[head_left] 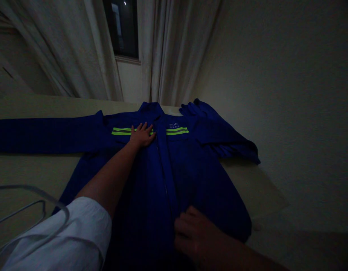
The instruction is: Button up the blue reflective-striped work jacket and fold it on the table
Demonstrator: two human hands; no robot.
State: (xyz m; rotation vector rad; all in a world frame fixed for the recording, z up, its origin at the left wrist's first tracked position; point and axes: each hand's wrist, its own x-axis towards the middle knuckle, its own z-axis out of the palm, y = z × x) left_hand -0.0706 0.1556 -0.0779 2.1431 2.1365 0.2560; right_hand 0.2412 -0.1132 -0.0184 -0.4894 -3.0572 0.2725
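Left hand [141, 134] is pressing, fingers spread, on the jacket [196, 177]; right hand [191, 229] (curled, grip unclear) is touching its hem; smoothing likely wants even tension.

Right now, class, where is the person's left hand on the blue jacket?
In the head view, the left hand lies flat on the chest of the blue jacket, over the yellow-green stripe, just left of the zip and below the collar.

The deep-blue cloth work jacket [191, 177] is plain except for neon yellow-green bands [177, 131] across its chest, each split by a darker line. Beneath the jacket is a cream tabletop [27, 169]. Beyond its collar hang off-white pleated curtains [174, 49], and beside its hem is a white fabric sleeve [63, 233].
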